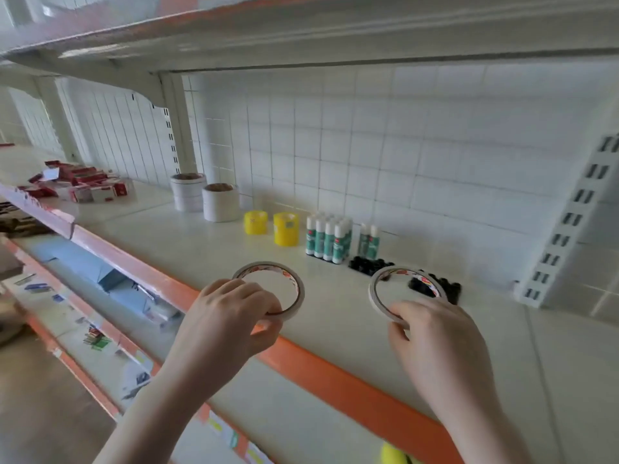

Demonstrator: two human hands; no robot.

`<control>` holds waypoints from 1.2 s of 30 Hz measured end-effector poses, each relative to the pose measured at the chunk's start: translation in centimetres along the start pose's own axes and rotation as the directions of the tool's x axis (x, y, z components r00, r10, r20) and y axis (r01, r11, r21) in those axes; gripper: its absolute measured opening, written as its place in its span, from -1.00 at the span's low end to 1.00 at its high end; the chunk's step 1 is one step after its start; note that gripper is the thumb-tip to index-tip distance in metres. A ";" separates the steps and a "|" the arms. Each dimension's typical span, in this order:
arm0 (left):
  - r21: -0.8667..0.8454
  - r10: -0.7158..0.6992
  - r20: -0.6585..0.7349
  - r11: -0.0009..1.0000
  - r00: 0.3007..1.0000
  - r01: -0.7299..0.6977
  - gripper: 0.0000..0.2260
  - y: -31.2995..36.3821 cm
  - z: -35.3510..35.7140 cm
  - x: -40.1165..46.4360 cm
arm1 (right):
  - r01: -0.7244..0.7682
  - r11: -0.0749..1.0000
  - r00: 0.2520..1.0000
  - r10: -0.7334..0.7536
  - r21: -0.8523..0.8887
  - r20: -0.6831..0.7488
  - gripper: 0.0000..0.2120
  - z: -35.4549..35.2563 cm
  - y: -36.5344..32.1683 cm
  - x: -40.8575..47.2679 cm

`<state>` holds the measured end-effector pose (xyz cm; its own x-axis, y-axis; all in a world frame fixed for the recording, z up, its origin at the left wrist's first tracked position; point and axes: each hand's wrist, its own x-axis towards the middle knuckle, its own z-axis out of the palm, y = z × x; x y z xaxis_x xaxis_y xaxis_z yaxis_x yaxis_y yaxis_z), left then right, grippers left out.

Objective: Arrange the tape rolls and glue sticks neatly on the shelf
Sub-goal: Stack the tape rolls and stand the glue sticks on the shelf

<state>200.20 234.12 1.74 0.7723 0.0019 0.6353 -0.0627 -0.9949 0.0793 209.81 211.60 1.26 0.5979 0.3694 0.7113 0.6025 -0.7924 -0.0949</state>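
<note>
Pinching one thin tape roll [269,289] in my left grip [234,316] and another thin tape roll [403,293] in my right grip [432,333], both just in front of the glue sticks [328,237] on the shelf [368,329].

A bright, evenly lit indoor view with soft, cool daylight and a faint green-white cast. The pale shelf [335,249] and tiled back wall [368,145] look washed out, with low contrast. Shadows are faint and soft beneath the objects. The wide-angle lens bends straight lines strongly toward the edges, and the upper shelf [301,31] curves overhead. The outer parts are smeared and blurry; detail throughout is slightly soft and compressed.
</note>
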 end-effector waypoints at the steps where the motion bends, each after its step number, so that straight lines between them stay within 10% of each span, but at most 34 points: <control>1: 0.002 -0.007 0.004 1.000 1.000 0.007 -0.86 -1.9 0.1 0.5 | -0.011 1.000 1.000 0.011 0.004 0.004 -0.72 1.2 -1.1 1.1; 13: -0.017 -0.075 -0.019 0.997 0.997 0.075 -0.83 -23.8 0.3 6.5 | -0.012 1.000 0.998 0.013 -0.017 0.058 -0.77 12.0 -14.4 14.1; 24: -0.166 0.140 0.010 0.977 0.990 -0.136 -0.85 -45.8 2.9 10.1 | -0.224 0.963 0.962 0.243 -0.151 0.121 -0.83 22.5 -26.6 22.4; 36: -0.295 0.160 0.004 0.943 0.987 -0.151 -0.84 -54.1 6.3 10.2 | -0.210 0.969 0.933 0.239 -0.132 0.268 -0.90 28.7 -31.5 31.0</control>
<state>215.48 287.32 -0.95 0.7550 -0.1574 0.6366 -0.3628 -0.9090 0.2054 224.56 261.93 6.30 0.8435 0.2854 0.4550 0.3884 -0.9092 -0.1498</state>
